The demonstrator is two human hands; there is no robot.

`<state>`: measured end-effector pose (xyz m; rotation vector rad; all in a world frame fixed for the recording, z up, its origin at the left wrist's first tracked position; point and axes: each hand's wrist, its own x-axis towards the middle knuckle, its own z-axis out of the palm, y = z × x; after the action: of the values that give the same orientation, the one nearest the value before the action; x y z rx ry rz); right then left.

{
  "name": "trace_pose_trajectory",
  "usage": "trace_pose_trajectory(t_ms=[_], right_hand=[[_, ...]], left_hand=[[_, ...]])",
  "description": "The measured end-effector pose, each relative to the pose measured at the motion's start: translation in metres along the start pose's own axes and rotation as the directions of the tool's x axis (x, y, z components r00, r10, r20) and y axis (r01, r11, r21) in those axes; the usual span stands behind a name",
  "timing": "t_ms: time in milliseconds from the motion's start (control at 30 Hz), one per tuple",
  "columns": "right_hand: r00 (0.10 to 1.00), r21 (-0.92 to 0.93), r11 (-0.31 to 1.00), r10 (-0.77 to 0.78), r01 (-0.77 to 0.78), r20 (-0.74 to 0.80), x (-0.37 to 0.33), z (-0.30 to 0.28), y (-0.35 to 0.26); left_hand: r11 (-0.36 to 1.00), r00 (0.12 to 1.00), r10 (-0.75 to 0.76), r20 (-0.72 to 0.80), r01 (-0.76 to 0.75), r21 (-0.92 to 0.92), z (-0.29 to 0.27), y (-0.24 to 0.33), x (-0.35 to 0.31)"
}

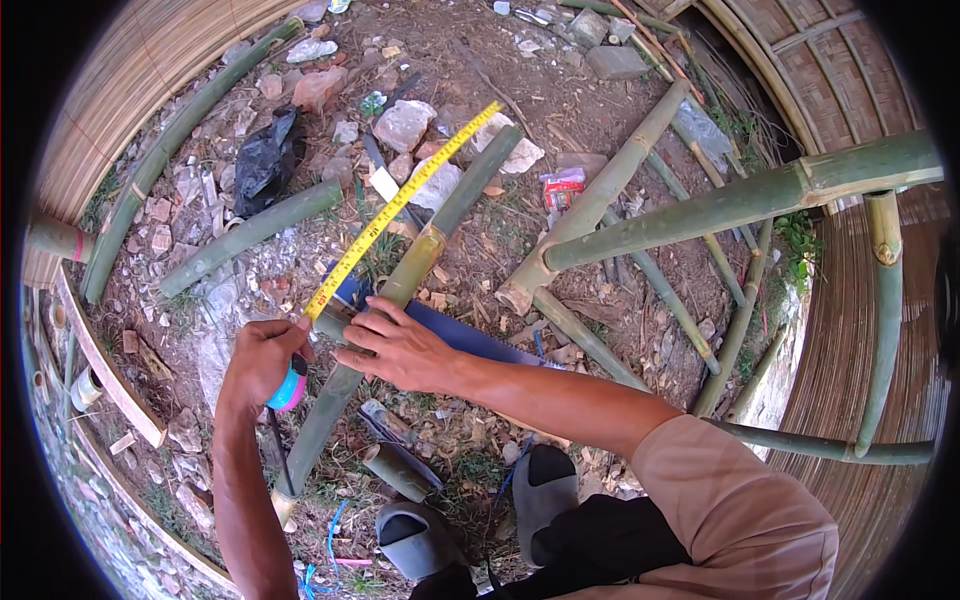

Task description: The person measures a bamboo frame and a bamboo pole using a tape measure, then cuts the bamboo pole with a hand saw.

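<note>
A tape measure with a cyan and pink case [289, 388] is gripped in my left hand [258, 362]. Its yellow tape [385, 217] runs out stiffly toward the far right, alongside a green bamboo pole [462, 198]. My right hand [405, 347] grips this pole near its middle, fingers bent over the top and the underside hidden. Beneath the pole lies a long blue blade [465, 335], perhaps a saw's, partly covered by my hand and the bamboo. The pole slants from near my feet up to the stones.
A joined bamboo frame [690, 205] spans the right side. Loose bamboo [250, 235], a black plastic bag [267, 160] and pale stones [405, 125] lie to the left and far side. A short bamboo piece [397, 470] rests by my sandals [420, 540]. Woven walls [130, 100] curve around.
</note>
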<state>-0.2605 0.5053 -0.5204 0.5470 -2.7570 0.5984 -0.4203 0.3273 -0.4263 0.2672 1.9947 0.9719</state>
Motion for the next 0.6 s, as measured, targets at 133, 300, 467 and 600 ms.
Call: trace_pose_trajectory(t_ms=[133,300,467,600], right_hand=[[1.000,-0.045,0.999,-0.009,0.008,-0.030,0.000,0.004,0.001],[0.998,-0.071,0.997,-0.015,0.011,-0.056,0.001,0.006,0.001],[0.999,-0.074,0.997,-0.016,0.013,-0.048,0.002,0.007,0.002],[0.998,-0.067,0.998,-0.020,0.016,-0.064,0.003,0.010,0.002]], left_hand=[[0.999,0.998,-0.021,0.056,0.020,0.027,0.016,0.016,0.015],[0.999,0.997,0.018,0.071,-0.020,0.027,0.025,0.020,0.025],[1.000,0.999,-0.023,0.048,0.022,0.003,0.027,0.020,0.020],[1.000,0.999,-0.004,0.041,0.004,-0.007,0.028,0.013,0.017]])
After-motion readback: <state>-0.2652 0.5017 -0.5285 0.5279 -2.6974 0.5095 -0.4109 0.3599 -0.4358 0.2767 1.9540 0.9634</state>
